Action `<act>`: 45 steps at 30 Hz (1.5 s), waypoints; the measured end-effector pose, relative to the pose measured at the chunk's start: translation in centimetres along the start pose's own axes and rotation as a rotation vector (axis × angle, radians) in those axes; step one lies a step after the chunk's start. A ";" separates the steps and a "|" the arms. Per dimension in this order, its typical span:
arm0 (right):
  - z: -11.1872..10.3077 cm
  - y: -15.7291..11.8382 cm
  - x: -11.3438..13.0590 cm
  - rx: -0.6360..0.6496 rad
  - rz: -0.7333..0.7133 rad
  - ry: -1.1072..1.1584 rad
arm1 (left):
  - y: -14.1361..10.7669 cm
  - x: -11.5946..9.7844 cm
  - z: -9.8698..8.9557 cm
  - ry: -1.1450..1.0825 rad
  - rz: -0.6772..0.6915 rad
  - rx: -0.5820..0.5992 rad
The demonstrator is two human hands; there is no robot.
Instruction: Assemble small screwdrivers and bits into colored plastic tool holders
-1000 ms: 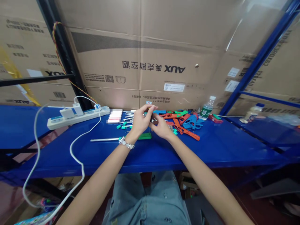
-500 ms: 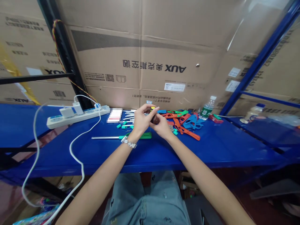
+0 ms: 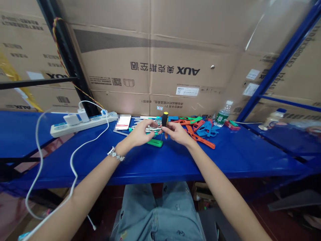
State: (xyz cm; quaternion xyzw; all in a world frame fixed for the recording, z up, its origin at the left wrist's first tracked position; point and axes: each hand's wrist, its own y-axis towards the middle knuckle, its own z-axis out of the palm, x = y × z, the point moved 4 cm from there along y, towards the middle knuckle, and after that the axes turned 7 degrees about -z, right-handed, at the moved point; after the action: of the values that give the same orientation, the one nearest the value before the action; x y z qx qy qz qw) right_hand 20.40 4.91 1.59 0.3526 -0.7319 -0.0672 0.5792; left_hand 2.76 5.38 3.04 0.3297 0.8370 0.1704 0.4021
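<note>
The left hand (image 3: 142, 133) has moved leftward, loosely open; the right hand (image 3: 177, 132) pinches a round-handled black-and-yellow screwdriver (image 3: 165, 120).

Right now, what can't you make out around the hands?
All in the head view:
- Screwdriver tip: too small to tell whether it touches the green handle.
- Green handle's left end: behind the left hand.
- Left hand's grip: its own fingers hide the palm.
- Rods behind that hand: covered, uncountable.
- Card: left edge pixelated.
- Bottle label: too small to read.

Plastic parts (image 3: 204, 142) lie between power strip (image 3: 94, 120) and bottle (image 3: 221, 116) (cardboard (image 3: 160, 33) behind).
</note>
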 end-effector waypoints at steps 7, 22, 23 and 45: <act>0.0 -0.2 0.6 0.001 0.050 0.033 | -1.8 2.7 1.6 0.323 0.064 0.387; 1.1 0.1 -0.2 -0.250 -0.007 -0.060 | -2.8 2.8 2.5 0.172 -0.019 0.285; 1.3 0.0 -0.2 -0.261 -0.008 -0.076 | -2.8 2.8 2.6 0.167 -0.025 0.283; -0.5 -3.9 -0.1 0.148 0.438 -1.196 | -5.0 3.8 -1.1 0.362 -0.077 0.366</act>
State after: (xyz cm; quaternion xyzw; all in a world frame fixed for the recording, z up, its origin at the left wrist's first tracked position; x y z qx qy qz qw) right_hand 22.57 2.22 -0.31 0.1356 -0.9864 -0.0815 0.0453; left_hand -1.88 4.33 -1.18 0.3291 0.9241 0.0568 0.1858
